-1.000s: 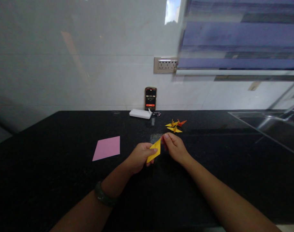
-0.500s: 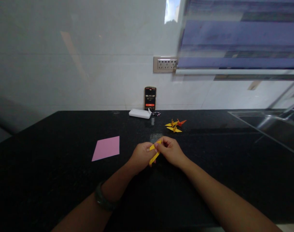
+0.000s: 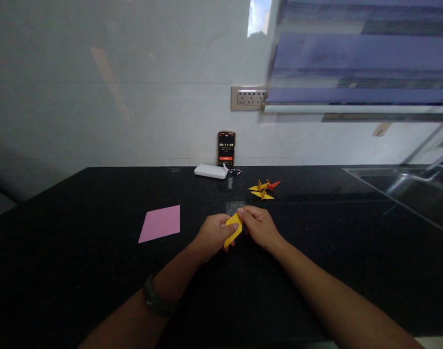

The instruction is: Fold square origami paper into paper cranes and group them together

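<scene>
A small folded piece of yellow origami paper (image 3: pixel 233 230) is held between both hands just above the dark countertop. My left hand (image 3: pixel 214 233) is closed on its left side, the thumb lying across the paper's face and fingertips showing beneath. At the upper right corner, my right hand (image 3: pixel 259 226) pinches the paper between thumb and index finger. Beyond my right hand stand folded paper cranes: a yellow one (image 3: pixel 263 195) in front, a second yellow one (image 3: pixel 256 186) behind it, and an orange one (image 3: pixel 272 185) beside that. To the left lies a flat pink paper sheet (image 3: pixel 161 224).
A phone (image 3: pixel 226 148) showing a running timer leans upright against the tiled wall. In front of it lie a white power bank (image 3: pixel 210 171) and a beaded strap (image 3: pixel 236 171). At the far right is a sink (image 3: pixel 403 182) with a metal tap. The black countertop (image 3: pixel 97 208) runs along the wall.
The right thumb and fingers have shifted slightly to the paper's upper right corner, so more of the yellow face shows. The left hand stays nearly in place.
</scene>
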`<action>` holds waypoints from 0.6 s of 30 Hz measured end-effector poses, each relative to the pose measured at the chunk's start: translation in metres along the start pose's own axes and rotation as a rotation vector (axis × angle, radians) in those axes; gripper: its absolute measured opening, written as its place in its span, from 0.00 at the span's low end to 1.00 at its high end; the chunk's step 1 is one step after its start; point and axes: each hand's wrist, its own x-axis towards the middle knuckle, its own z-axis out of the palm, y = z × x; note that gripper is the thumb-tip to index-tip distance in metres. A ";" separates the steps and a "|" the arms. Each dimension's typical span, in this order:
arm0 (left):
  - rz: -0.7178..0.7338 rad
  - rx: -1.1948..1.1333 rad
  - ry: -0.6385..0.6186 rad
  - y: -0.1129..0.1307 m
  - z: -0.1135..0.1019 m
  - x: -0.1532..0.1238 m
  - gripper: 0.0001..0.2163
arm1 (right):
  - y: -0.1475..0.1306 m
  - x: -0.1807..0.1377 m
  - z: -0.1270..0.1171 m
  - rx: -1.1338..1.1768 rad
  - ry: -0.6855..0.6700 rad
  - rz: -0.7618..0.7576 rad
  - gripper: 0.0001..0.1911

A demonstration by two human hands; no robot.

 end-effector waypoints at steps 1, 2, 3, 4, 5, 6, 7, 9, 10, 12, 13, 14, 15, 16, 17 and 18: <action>-0.004 -0.001 -0.004 0.000 0.000 0.000 0.09 | 0.001 0.001 0.000 0.013 0.007 0.026 0.19; -0.008 -0.003 -0.008 0.000 0.000 0.000 0.10 | 0.003 0.001 -0.001 0.042 0.011 0.055 0.22; -0.011 -0.003 -0.012 0.000 0.000 0.000 0.10 | 0.004 0.002 -0.001 0.080 0.009 0.081 0.24; -0.013 -0.003 -0.015 -0.001 -0.001 0.000 0.10 | 0.005 0.003 -0.002 0.118 -0.001 0.094 0.26; -0.013 -0.003 -0.017 -0.001 -0.001 -0.001 0.10 | 0.006 0.003 -0.002 0.146 -0.015 0.098 0.26; -0.011 -0.005 -0.012 -0.001 -0.001 -0.001 0.10 | 0.005 0.004 -0.003 0.159 -0.032 0.089 0.25; -0.009 -0.007 -0.005 -0.001 -0.001 -0.001 0.10 | 0.005 0.004 -0.003 0.156 -0.049 0.073 0.23; -0.007 -0.024 0.013 -0.001 0.000 0.000 0.10 | 0.002 0.003 -0.004 0.113 -0.056 0.036 0.16; -0.006 -0.039 0.018 -0.001 0.000 0.001 0.10 | 0.001 0.003 -0.005 0.085 -0.039 0.015 0.14; 0.002 -0.078 0.031 -0.002 0.000 0.002 0.10 | -0.001 0.003 -0.006 0.045 0.022 -0.041 0.11; 0.012 -0.100 0.044 -0.002 0.000 0.003 0.10 | -0.002 0.002 -0.007 0.039 0.052 -0.077 0.11; 0.023 -0.123 0.068 -0.002 0.000 0.005 0.11 | -0.001 0.002 -0.008 0.042 0.070 -0.111 0.11; 0.035 -0.145 0.096 -0.002 -0.001 0.006 0.11 | -0.001 0.003 -0.008 0.060 0.073 -0.136 0.12; 0.046 -0.164 0.130 -0.002 -0.001 0.006 0.11 | 0.000 0.003 -0.008 0.095 0.069 -0.142 0.14; 0.057 -0.181 0.160 -0.002 -0.002 0.007 0.12 | 0.001 0.003 -0.008 0.143 0.060 -0.125 0.16; 0.072 -0.192 0.178 -0.002 -0.003 0.007 0.14 | 0.003 0.004 -0.007 0.199 0.052 -0.088 0.19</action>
